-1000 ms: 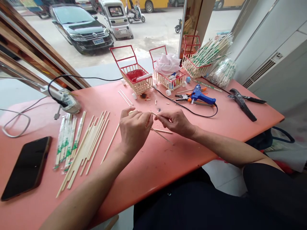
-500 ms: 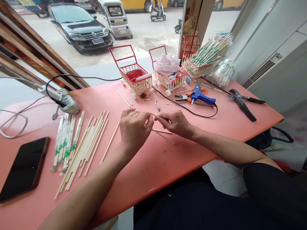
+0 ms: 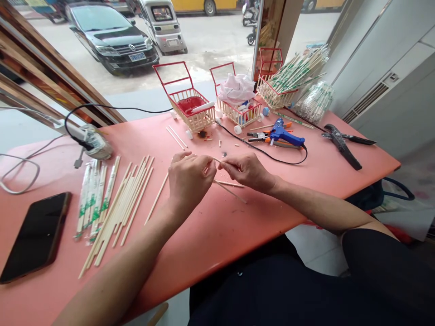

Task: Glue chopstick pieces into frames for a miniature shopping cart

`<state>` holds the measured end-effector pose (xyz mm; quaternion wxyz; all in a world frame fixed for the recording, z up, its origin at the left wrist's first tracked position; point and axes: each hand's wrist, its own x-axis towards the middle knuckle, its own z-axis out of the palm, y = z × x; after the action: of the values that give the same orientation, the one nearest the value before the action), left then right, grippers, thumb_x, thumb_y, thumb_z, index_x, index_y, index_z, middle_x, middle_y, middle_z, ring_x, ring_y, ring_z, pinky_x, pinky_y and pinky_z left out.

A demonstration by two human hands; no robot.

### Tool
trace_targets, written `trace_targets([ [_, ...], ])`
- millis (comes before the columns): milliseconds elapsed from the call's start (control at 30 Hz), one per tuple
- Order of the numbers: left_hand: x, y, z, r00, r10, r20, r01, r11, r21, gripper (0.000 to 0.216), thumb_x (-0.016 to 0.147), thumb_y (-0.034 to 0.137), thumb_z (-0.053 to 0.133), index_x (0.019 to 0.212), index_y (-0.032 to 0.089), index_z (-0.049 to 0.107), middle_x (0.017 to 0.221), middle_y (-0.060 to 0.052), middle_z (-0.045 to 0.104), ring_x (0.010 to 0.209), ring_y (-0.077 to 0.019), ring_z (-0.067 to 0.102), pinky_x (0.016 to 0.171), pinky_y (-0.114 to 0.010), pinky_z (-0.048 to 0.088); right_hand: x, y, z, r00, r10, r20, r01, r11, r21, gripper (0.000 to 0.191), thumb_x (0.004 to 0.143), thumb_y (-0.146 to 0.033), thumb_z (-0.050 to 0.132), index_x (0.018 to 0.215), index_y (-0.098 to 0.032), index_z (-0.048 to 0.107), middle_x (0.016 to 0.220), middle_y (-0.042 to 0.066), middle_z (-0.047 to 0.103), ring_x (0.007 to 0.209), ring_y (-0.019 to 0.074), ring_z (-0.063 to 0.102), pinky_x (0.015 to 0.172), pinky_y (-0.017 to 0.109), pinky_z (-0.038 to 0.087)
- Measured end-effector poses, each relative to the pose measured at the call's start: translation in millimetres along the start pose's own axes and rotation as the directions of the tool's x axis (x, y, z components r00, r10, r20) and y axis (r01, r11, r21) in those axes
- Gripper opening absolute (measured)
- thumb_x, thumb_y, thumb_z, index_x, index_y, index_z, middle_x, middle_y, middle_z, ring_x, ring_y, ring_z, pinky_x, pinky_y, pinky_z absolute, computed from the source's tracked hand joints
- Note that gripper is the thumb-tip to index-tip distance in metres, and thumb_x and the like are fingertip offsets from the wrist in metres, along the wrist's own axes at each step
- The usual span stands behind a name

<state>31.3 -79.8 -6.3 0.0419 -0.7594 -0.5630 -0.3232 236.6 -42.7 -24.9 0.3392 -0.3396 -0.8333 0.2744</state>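
Above the middle of the pink table, my left hand [image 3: 192, 181] and my right hand [image 3: 249, 172] are closed close together. Between their fingertips shows a thin wooden stick [image 3: 216, 159], gripped from both sides; most of its length is hidden by the fingers. Below the hands, a loose chopstick [image 3: 231, 184] lies across another thin stick on the table. One more chopstick [image 3: 157, 199] slants beside my left wrist. A pile of bare chopsticks [image 3: 129, 201] lies left of my left forearm, next to several paper-wrapped chopsticks [image 3: 90, 199].
Small stick-built carts [image 3: 195, 111] line the back. A blue glue gun [image 3: 283, 133] rests over pliers, its black cable curving across the table. Black-handled cutters [image 3: 343, 145] lie right, a phone [image 3: 36, 235] left, near a power strip [image 3: 91, 140]. Wrapped chopsticks fill the far-right cart [image 3: 277, 97].
Both hands keep their hold on the stick and have barely moved. The whole view has shifted slightly. Outside the window, a scooter has moved to the right.
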Motion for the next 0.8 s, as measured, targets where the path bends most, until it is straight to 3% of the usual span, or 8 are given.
trace_targets([
  [67, 5.2, -0.1, -12.5, 0.987, -0.098, 0.131, 0.109, 0.991, -0.078, 0.032, 0.099, 0.039, 0.061, 0.091, 0.022, 0.087, 0.085, -0.012, 0.086, 0.081, -0.0316, 0.081, 0.091, -0.045, 0.06, 1.9, 1.3, -2.9, 1.0, 0.01, -0.003, -0.01, 1.0, 0.013, 0.025, 0.108, -0.024, 0.063, 0.095, -0.016, 0.082, 0.067, -0.002, 0.069, 0.064, 0.0121, 0.059, 0.071, 0.026, 0.041],
  [167, 13.2, -2.7, -30.7, 0.948, -0.218, 0.231, 0.276, 0.925, -0.261, 0.049, 0.098, 0.049, 0.066, 0.131, 0.018, 0.085, 0.096, -0.012, 0.089, 0.089, -0.0317, 0.085, 0.093, -0.044, 0.062, 4.6, 3.6, -8.7, 1.0, 0.007, -0.012, -0.007, 1.0, 0.019, 0.031, 0.112, -0.032, 0.06, 0.099, -0.016, 0.084, 0.068, -0.001, 0.07, 0.068, 0.0133, 0.062, 0.073, 0.025, 0.044],
  [267, 18.3, -5.6, -40.6, 0.924, -0.256, 0.285, 0.36, 0.834, -0.418, 0.059, 0.098, 0.051, 0.066, 0.141, 0.014, 0.08, 0.102, -0.013, 0.089, 0.093, -0.0307, 0.086, 0.095, -0.044, 0.065, 6.1, 7.1, -12.4, 0.999, -0.039, -0.001, 0.039, 0.999, 0.015, 0.034, 0.114, -0.036, 0.06, 0.101, -0.016, 0.084, 0.07, 0.0, 0.071, 0.068, 0.0131, 0.062, 0.075, 0.026, 0.044],
  [400, 19.1, -3.3, -42.4, 0.928, -0.17, 0.33, 0.308, 0.849, -0.43, 0.054, 0.093, 0.05, 0.072, 0.133, 0.016, 0.084, 0.112, -0.013, 0.09, 0.101, -0.0306, 0.086, 0.094, -0.04, 0.065, 5.7, 12.3, -12.1, 0.989, -0.098, 0.113, 0.099, 0.995, -0.003, 0.042, 0.116, -0.047, 0.059, 0.106, -0.017, 0.086, 0.073, 0.001, 0.077, 0.065, 0.0122, 0.063, 0.073, 0.025, 0.043],
  [533, 16.9, 0.3, -39.1, 0.892, -0.075, 0.445, 0.264, 0.887, -0.379, 0.033, 0.091, 0.048, 0.071, 0.099, 0.022, 0.09, 0.092, -0.008, 0.089, 0.082, -0.0274, 0.082, 0.078, -0.035, 0.06, 4.8, 12.9, -11.6, 0.983, -0.081, 0.168, 0.084, 0.996, -0.011, 0.065, 0.116, -0.068, 0.05, 0.107, -0.016, 0.088, 0.075, 0.003, 0.079, 0.065, 0.0131, 0.065, 0.07, 0.026, 0.042],
  [633, 16.2, -3.4, -35.4, 0.872, -0.059, 0.486, 0.268, 0.888, -0.373, 0.025, 0.087, 0.041, 0.071, 0.084, 0.024, 0.088, 0.077, -0.006, 0.084, 0.072, -0.0241, 0.077, 0.071, -0.033, 0.055, 6.5, 9.5, -16.2, 0.981, -0.059, 0.185, 0.069, 0.996, -0.048, 0.075, 0.113, -0.076, 0.046, 0.097, -0.015, 0.087, 0.073, 0.005, 0.078, 0.066, 0.0146, 0.064, 0.07, 0.028, 0.041],
  [700, 16.2, -9.7, -33.4, 0.854, -0.085, 0.513, 0.334, 0.846, -0.415, 0.025, 0.087, 0.042, 0.071, 0.082, 0.023, 0.088, 0.075, -0.007, 0.083, 0.068, -0.0232, 0.074, 0.066, -0.032, 0.054, 8.6, 6.1, -23.3, 0.991, -0.051, 0.123, 0.063, 0.994, -0.093, 0.079, 0.112, -0.08, 0.043, 0.089, -0.016, 0.084, 0.078, 0.007, 0.08, 0.072, 0.0167, 0.066, 0.074, 0.03, 0.043],
  [800, 15.3, -22.0, -31.2, 0.83, -0.173, 0.53, 0.467, 0.737, -0.489, 0.032, 0.084, 0.052, 0.078, 0.077, 0.021, 0.087, 0.074, -0.01, 0.082, 0.062, -0.022, 0.07, 0.058, -0.031, 0.051, 11.9, 2.4, -38.0, 0.993, -0.035, -0.114, 0.024, 0.995, -0.102, 0.082, 0.113, -0.081, 0.037, 0.093, -0.017, 0.083, 0.092, 0.01, 0.083, 0.088, 0.0207, 0.072, 0.088, 0.033, 0.049],
])
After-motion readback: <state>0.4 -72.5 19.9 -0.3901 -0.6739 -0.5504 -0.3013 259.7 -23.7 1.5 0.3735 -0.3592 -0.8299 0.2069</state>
